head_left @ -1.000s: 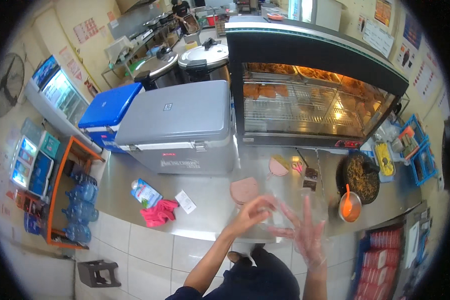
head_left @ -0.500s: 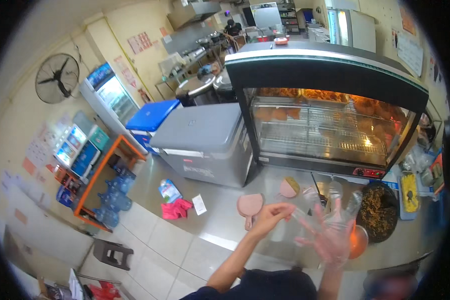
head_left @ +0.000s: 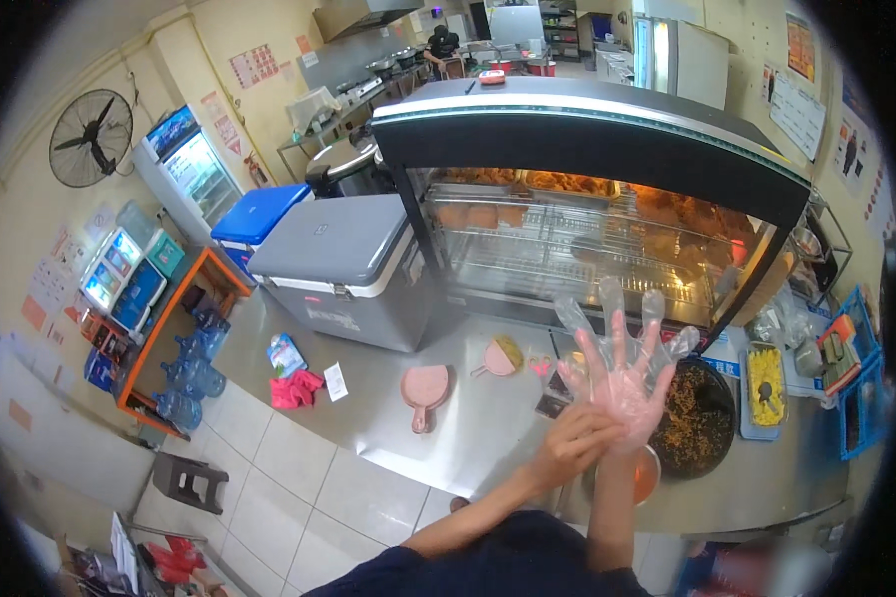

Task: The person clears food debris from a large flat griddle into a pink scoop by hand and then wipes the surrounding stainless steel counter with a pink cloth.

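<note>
My right hand [head_left: 624, 393] is held up over the counter with its fingers spread, in a clear plastic glove [head_left: 612, 295] whose loose tips stick out past the fingers. My bare left hand [head_left: 579, 440] is at the base of that palm, its fingers pinched on the glove near the wrist. Beside the right hand lies a wide black pan [head_left: 702, 418] of brown crumbly food. An orange bowl [head_left: 647, 474] sits partly hidden behind my right wrist. A pink paddle-shaped board [head_left: 427, 388] and a smaller pink-and-tan one [head_left: 501, 356] lie to the left.
A heated glass display case [head_left: 587, 239] with fried food stands across the counter. Left of it are a grey cooler box [head_left: 343, 269] and a blue one [head_left: 259, 214]. A pink cloth [head_left: 297, 390] lies on the counter's left part. A tray of yellow food [head_left: 766, 383] stands at right.
My left hand has moved from the glove's finger side down to the wrist. The glove sits further down on my right hand, which has turned more upright. The view has shifted right.
</note>
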Tool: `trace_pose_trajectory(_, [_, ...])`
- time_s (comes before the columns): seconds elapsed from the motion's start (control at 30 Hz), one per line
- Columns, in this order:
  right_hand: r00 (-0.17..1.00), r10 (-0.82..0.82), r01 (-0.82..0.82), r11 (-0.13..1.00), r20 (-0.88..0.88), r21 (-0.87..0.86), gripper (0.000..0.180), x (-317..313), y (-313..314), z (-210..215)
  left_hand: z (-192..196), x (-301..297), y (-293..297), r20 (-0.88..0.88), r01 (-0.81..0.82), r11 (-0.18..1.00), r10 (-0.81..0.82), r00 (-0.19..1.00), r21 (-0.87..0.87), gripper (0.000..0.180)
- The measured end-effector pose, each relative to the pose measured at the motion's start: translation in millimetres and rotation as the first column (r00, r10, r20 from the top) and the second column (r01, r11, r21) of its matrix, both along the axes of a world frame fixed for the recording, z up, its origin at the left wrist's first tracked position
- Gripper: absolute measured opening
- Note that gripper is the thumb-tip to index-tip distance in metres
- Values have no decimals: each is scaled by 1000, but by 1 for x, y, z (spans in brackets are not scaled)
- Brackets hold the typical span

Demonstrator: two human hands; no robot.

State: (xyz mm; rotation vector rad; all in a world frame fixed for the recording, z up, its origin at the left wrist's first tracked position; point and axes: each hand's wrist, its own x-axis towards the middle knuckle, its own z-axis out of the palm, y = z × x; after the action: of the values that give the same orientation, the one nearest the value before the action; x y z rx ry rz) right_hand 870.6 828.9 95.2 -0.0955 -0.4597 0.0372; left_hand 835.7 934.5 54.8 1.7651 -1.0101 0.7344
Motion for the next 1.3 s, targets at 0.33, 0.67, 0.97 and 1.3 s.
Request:
trace_pose_trajectory(0.33, [991, 80, -67, 990, 106, -127, 61, 26, 24, 14, 15, -1, 21, 118, 95, 995, -96, 988, 18, 32])
trace_pose_trajectory(0.67, [696, -417, 548, -217, 584, -808, 57, 61, 120, -62, 40, 14, 135, -43, -391, 919, 393, 918, 54, 29])
trace_pose_trajectory(0.97, [694, -80, 548, -586, 715, -597, 58, 106, 202, -61, 13, 43, 209, 35, -353, 898, 357, 934, 262, 32])
trace_pose_trajectory(1.3, [889, -82, 454, 41, 450, -890, 62, 123, 241, -97, 18, 51, 243, -61, -56, 930, 84, 995, 364, 28])
